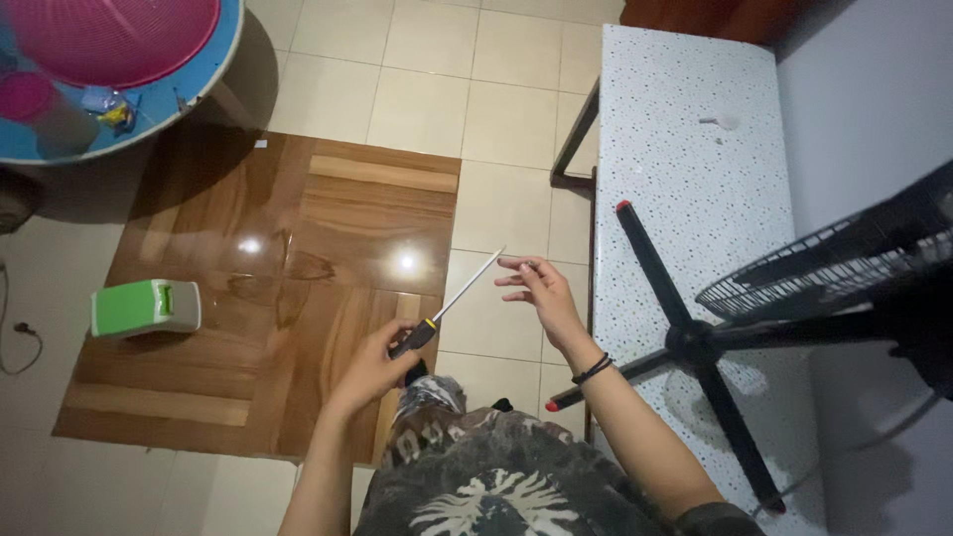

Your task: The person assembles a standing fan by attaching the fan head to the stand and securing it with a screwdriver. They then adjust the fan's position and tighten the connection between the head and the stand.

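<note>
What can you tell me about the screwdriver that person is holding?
The screwdriver has a black handle with a yellow band and a long, thin, pale metal shaft. The left hand grips the handle, and the shaft slants up and to the right, over the tiled floor. Its tip lies just short of the open right hand, not touching it.

Left hand [372,365] grips a screwdriver [449,302]; right hand [541,295] hovers open

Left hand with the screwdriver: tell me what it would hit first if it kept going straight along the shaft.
The screwdriver in the left hand points up and right, toward the fingertips of the open right hand. Those would likely come first, though depth is unclear; the tip might pass them.
</note>
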